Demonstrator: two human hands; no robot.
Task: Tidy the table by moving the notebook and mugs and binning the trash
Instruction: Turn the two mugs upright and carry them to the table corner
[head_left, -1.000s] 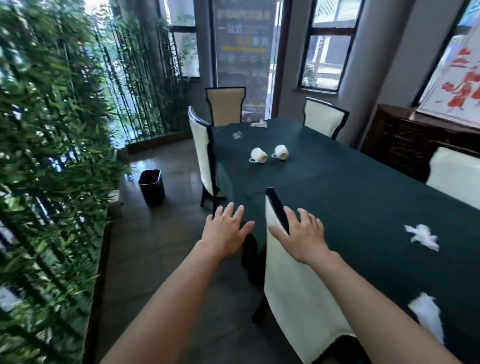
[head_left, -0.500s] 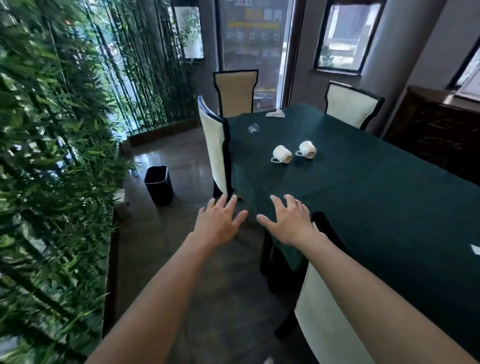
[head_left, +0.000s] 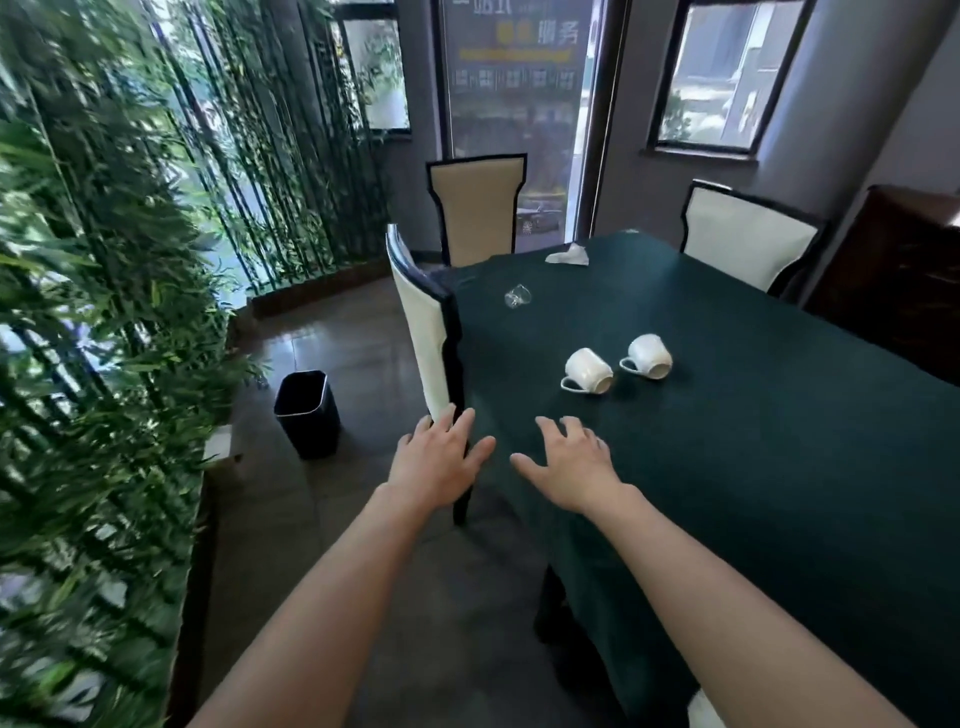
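Two white mugs lie on their sides on the dark green tablecloth (head_left: 779, 467): the left mug (head_left: 588, 370) and the right mug (head_left: 649, 355). A crumpled clear wrapper (head_left: 518, 295) lies farther back, and a white tissue (head_left: 568, 256) rests near the far table edge. My left hand (head_left: 438, 463) is open, held in front of a chair's lower edge. My right hand (head_left: 574, 465) is open with fingers spread, above the near table corner, short of the mugs. A black bin (head_left: 307, 411) stands on the floor to the left. No notebook is in view.
A white chair (head_left: 423, 332) is pushed against the table's left side, a beige chair (head_left: 477, 208) stands at the far end, another white chair (head_left: 748, 236) at the far right. Bamboo plants (head_left: 93, 364) line the left wall. A dark wooden cabinet (head_left: 898, 270) stands at right.
I have walked forward along the table's left side; the mugs and bin are closer. The near chair and the white paper scraps at right have left view. Both hands stay open.
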